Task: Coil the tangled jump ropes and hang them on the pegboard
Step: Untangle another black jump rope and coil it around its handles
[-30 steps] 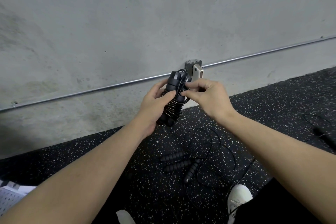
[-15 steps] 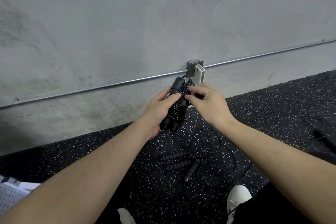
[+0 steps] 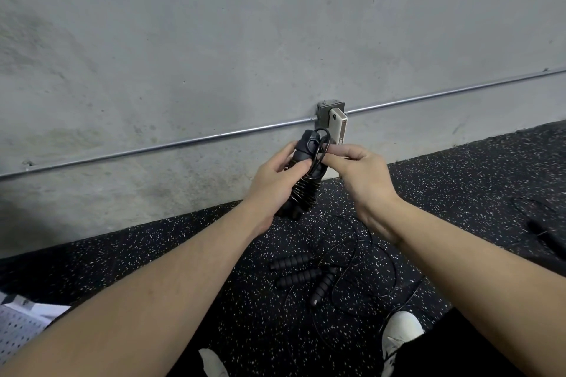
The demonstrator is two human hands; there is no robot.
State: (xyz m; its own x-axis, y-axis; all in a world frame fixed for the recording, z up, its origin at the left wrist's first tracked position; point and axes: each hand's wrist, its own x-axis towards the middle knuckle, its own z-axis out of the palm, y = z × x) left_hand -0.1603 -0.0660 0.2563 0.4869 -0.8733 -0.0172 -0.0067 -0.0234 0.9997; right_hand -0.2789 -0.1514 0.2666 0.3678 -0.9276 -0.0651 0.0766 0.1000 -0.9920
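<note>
I hold a black jump rope bundle [image 3: 306, 162] upright in front of the wall: two foam handles side by side with thin cord wound tightly round their lower half. My left hand [image 3: 272, 180] grips the handles from the left. My right hand [image 3: 355, 168] pinches a small loop of cord at the bundle's top right. On the floor below lie more jump ropes [image 3: 309, 275], three black ribbed handles amid loose tangled cord. A corner of the white pegboard [image 3: 18, 324] shows at the bottom left.
A grey concrete wall [image 3: 245, 40] stands close ahead, with a metal conduit [image 3: 153, 148] and a junction box holding a beige device [image 3: 337, 127]. The floor is black speckled rubber. Another black rope [image 3: 542, 232] lies at right. My white shoes [image 3: 401, 330] are at the bottom.
Both hands and the bundle dipped slightly and drew closer together. The cord wrap now sits tighter and lower on the handles, and my right fingers have shifted to a small loop at the top.
</note>
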